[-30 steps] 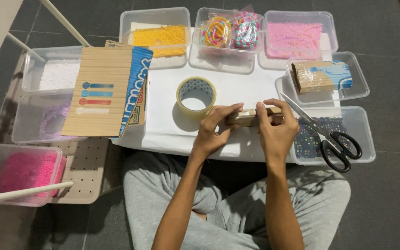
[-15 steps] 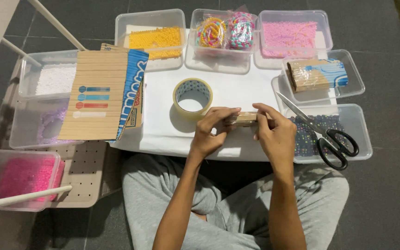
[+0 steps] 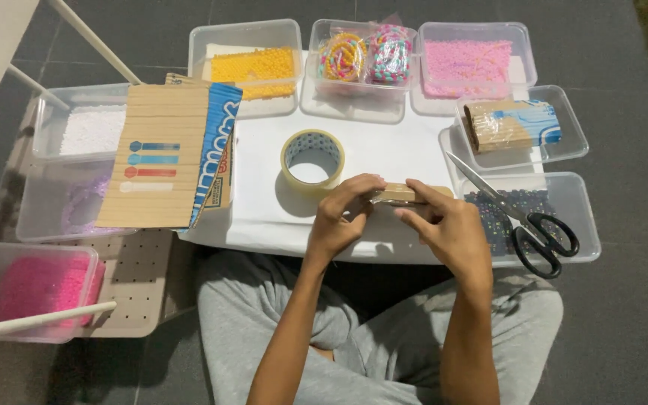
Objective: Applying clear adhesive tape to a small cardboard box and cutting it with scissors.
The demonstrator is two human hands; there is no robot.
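Holding a small bundle of wooden sticks (image 3: 403, 193) between both hands, above the near edge of the white surface (image 3: 384, 146). Left hand (image 3: 339, 217): fingers curled over the bundle's left end, clamped on it. Right hand (image 3: 448, 225): fingers (image 3: 423, 193) laid along the bundle's right part, pinching it; how tight, cannot tell. The two hands are close together, with the bundle bridging them.

Just beyond the left hand: roll of clear tape (image 3: 313, 159), lying flat. Right of the right hand: black-handled scissors (image 3: 523, 217), lying across a clear tub of dark beads (image 3: 575, 217). Beyond that, a tub holding a wrapped pack of sticks (image 3: 510, 124). Far left of the hands: a flat panel of joined sticks (image 3: 160, 154) resting over other clear tubs.
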